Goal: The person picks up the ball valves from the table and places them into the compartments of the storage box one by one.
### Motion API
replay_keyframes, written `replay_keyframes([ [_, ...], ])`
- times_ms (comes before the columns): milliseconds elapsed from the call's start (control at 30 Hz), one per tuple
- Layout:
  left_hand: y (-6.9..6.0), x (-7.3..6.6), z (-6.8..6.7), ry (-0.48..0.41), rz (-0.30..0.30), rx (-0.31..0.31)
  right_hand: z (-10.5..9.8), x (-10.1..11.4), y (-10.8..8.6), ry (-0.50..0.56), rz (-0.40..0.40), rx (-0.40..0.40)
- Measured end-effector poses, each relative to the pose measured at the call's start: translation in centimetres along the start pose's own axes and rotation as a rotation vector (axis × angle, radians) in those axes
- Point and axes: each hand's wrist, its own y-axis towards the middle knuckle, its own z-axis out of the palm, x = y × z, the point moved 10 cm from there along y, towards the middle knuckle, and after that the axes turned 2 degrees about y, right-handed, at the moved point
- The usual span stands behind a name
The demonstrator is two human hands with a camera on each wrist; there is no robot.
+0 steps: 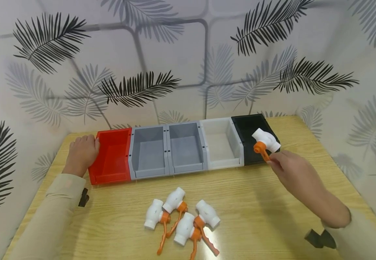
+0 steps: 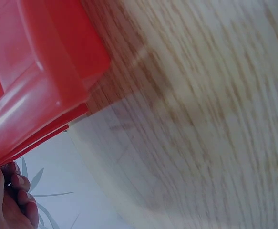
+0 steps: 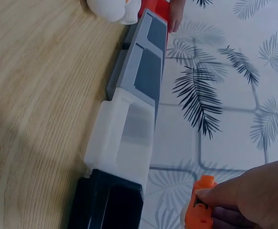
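Observation:
My right hand (image 1: 300,177) pinches the orange lever of a white PVC ball valve (image 1: 266,140), holding it above the black bin (image 1: 246,125) at the row's right end. Up close in the right wrist view, the thumb presses on the orange handle (image 3: 199,210); little of the white body shows there. At the other end, my left hand (image 1: 82,153) grips the left side of the red bin (image 1: 111,155). In the left wrist view its curled fingers (image 2: 28,210) sit at the bin's edge. Several more ball valves (image 1: 175,199) lie grouped on the table in front.
Between the red and black bins stand two grey bins (image 1: 149,153) and a white bin (image 1: 220,144), joined in one row. The row stands on a wood-grain table (image 1: 116,213). Behind it rises a wall (image 1: 175,54) with a leaf pattern.

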Motion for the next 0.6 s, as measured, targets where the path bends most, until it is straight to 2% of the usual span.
replay_keyframes([
  [400, 0.1, 0.1, 0.1, 0.002, -0.024, 0.018, 2.2, -3.7, 2.0, -0.009, 0.018, 0.041],
  [600, -0.1, 0.0, 0.0, 0.009, -0.033, 0.025, 3.9, -5.2, 3.3, -0.018, 0.047, 0.092],
])
